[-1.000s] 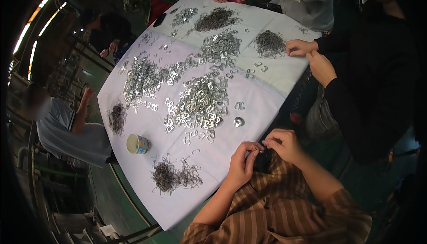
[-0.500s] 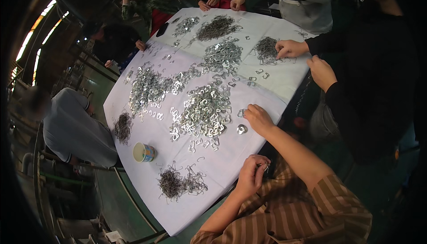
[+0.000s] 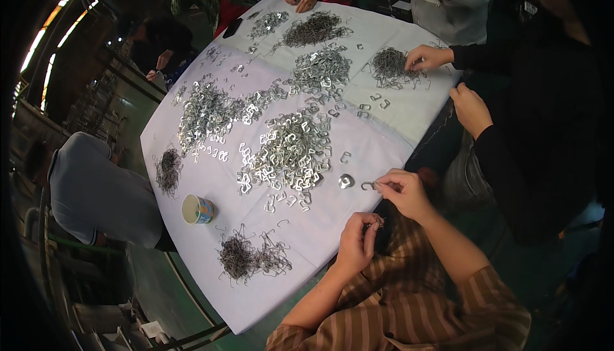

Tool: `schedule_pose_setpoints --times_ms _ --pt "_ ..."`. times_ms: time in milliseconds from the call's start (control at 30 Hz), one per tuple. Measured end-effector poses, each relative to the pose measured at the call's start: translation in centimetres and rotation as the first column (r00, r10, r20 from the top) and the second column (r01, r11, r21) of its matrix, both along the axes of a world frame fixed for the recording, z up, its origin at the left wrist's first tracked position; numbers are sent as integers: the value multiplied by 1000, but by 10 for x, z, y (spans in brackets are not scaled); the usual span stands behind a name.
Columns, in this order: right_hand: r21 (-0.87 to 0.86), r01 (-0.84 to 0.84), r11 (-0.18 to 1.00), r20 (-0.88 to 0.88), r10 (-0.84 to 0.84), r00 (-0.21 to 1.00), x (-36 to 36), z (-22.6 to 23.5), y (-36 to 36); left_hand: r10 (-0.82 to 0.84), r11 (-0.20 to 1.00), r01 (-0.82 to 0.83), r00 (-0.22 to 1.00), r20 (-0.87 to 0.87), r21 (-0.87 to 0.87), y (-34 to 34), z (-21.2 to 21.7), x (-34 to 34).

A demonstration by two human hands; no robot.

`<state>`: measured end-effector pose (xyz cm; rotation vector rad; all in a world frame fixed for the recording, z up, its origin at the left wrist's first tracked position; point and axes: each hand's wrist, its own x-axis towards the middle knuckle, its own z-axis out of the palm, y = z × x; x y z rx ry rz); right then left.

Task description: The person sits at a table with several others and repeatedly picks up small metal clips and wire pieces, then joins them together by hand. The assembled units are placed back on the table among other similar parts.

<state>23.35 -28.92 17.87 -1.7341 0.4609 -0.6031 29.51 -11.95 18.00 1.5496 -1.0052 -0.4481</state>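
My right hand point(image 3: 407, 194) pinches a small C-shaped metal clip point(image 3: 368, 185) by one end, near the table's right edge. My left hand point(image 3: 359, 241) is closed just below it at the edge. Something small and metallic shows at its fingertips, too small to name. A round shiny metal piece point(image 3: 346, 181) lies left of the clip. One loose clip point(image 3: 345, 156) rests beyond it. Farther left spreads a big pile of shiny metal clips point(image 3: 288, 153).
On the white-covered table point(image 3: 256, 312) stand a paper cup point(image 3: 197, 210) and a near heap of thin wire hooks point(image 3: 238, 256). More piles of clips point(image 3: 208, 117) and dark wire point(image 3: 313, 29) lie beyond. Other people's hands point(image 3: 427, 58) work around the edges.
My right hand has drawn back from the tabletop toward my left hand, now with a clip in its fingers. My left hand stays closed near the edge. The view has shifted slightly.
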Motion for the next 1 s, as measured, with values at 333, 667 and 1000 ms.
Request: schedule_pose_setpoints --times_ms 333,667,1000 --pt "-140 21 990 28 -17 999 -35 27 35 100 993 -106 990 103 56 2 -7 -1" --pt "-405 148 902 164 -88 983 -42 22 59 -7 993 -26 959 284 113 16 11 9" --pt "-420 148 895 159 -88 983 -55 12 52 53 464 -741 570 820 485 128 -16 139"
